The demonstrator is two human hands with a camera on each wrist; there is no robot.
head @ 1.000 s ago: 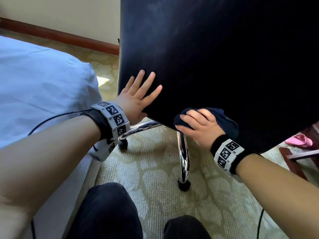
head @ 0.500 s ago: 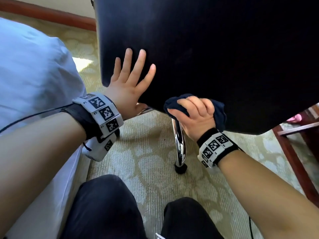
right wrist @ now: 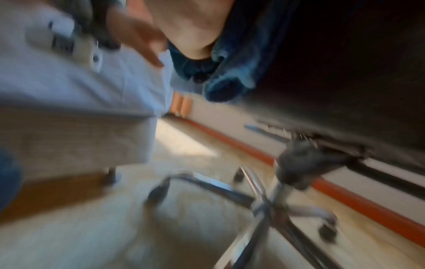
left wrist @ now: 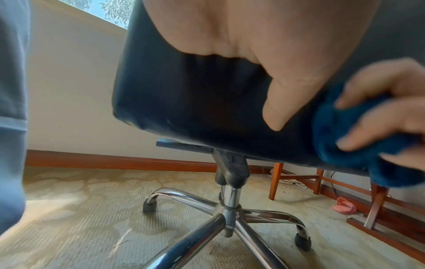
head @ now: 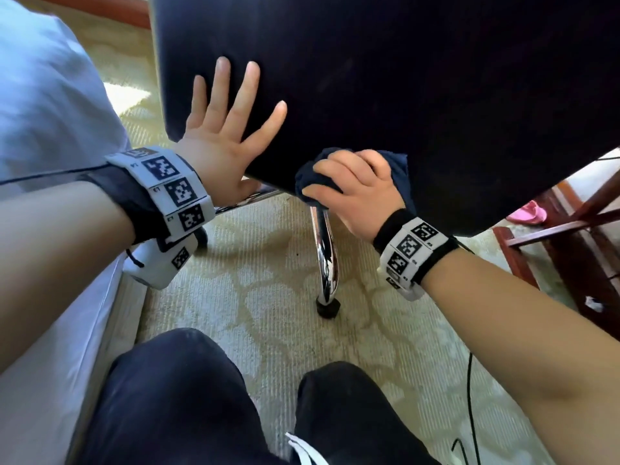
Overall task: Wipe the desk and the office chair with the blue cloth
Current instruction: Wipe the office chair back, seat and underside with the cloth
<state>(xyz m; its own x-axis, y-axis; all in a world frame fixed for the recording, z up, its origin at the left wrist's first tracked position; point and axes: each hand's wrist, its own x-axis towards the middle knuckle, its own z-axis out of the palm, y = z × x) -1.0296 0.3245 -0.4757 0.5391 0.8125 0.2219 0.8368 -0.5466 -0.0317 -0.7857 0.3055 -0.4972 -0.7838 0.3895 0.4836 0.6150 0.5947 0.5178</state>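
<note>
I am bracing the black padded office chair point(head: 385, 95) with my flat, spread left hand point(head: 221, 142); my right hand point(head: 355, 193), gripping the bunched blue cloth point(head: 401, 176), is wiping its lower edge; next needs steady sideways strokes.

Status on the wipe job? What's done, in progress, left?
Done: nothing can be confirmed; no surface visibly shows it has been wiped.
In hand: right hand grips the blue cloth against the lower edge of the office chair, while the left hand presses flat on it.
Left: the rest of the chair; desk isn't clearly in view.
</note>
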